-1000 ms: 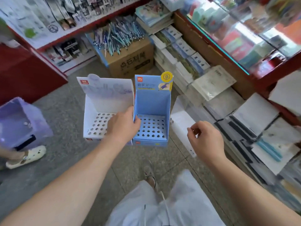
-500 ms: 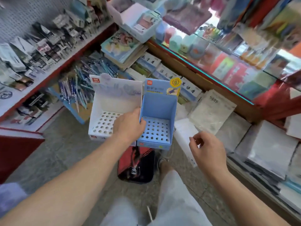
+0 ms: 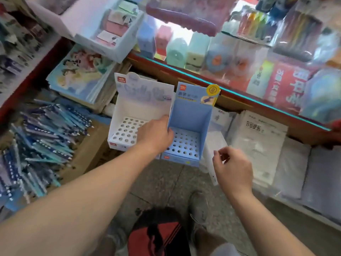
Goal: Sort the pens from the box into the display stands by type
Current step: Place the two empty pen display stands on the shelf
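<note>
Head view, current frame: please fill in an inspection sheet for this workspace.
Surface: grey floor; no worktable seen.
Job's things: white stand and blue stand side by side, held off the floor, visible holes empty; blue pens heaped in an open cardboard box at the left.
Clutter: red bag on the floor by the person's feet.
Hands: left hand grips both stands where they meet; right hand loosely curled, nothing seen in it.
Cables: nothing seen.
Surroundings: shop shelving; stacked picture books, wrapped paper packs, glass counter full of stationery.
</note>
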Demonstrator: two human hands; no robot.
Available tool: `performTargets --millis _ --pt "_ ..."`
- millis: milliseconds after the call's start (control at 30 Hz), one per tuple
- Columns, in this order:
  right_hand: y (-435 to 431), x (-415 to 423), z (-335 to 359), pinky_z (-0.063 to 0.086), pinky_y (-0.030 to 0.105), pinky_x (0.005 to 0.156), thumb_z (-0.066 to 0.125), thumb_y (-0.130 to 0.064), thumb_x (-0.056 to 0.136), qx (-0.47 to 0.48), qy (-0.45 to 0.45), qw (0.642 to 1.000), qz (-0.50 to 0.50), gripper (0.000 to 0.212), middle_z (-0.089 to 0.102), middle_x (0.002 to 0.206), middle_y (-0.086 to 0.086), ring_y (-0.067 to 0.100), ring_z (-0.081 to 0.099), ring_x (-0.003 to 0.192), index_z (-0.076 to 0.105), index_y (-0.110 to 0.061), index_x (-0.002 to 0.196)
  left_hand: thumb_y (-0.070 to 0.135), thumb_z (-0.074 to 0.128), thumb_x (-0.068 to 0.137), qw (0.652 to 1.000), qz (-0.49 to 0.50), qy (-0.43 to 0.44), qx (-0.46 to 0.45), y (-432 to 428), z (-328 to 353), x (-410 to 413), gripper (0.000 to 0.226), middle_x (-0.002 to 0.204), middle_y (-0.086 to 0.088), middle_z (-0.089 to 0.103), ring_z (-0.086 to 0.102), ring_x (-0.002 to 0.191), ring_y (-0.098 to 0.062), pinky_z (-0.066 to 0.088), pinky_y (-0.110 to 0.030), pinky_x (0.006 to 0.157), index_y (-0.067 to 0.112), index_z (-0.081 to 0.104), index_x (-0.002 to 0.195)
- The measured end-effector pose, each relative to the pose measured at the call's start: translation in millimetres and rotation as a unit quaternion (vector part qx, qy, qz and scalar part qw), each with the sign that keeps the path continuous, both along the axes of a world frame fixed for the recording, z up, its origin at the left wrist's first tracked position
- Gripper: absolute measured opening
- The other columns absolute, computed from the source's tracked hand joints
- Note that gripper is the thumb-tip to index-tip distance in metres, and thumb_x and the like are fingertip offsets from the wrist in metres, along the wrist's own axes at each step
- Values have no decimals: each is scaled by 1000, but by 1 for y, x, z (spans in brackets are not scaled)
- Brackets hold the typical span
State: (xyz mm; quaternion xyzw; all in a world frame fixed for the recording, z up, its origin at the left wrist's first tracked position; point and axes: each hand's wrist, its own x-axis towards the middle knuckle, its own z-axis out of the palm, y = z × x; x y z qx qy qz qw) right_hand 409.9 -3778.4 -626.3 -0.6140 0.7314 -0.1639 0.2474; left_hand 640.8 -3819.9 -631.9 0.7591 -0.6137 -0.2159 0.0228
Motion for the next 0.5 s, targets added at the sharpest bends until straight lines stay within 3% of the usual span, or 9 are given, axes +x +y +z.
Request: performTargets --millis 133,267,500 --pt "-34 17 -72 29 24 56 68 -25 93 -20 10 998 -61 13 55 77 -7 12 48 67 65 -19 82 35 45 98 999 -26 0 -25 -56 -76 10 37 107 -13 69 65 96 -38 42 -37 68 21 49 132" --pt "-56 28 -128 30 29 60 64 -24 95 -28 13 995 -100 13 54 81 -7 16 52 72 62 -21 83 32 47 99 997 -47 20 -60 -83 -133 14 35 101 -13 70 65 90 -37 38 -36 64 19 50 131" --pt "-80 53 -185 39 33 63 61 -26 97 -53 8 992 -118 11 62 89 0 18 55 75 59 -20 88 32 47 98 990 -62 49 -119 -100 -184 24 36 93 -11 71 66 82 -38 44 -37 62 21 50 132"
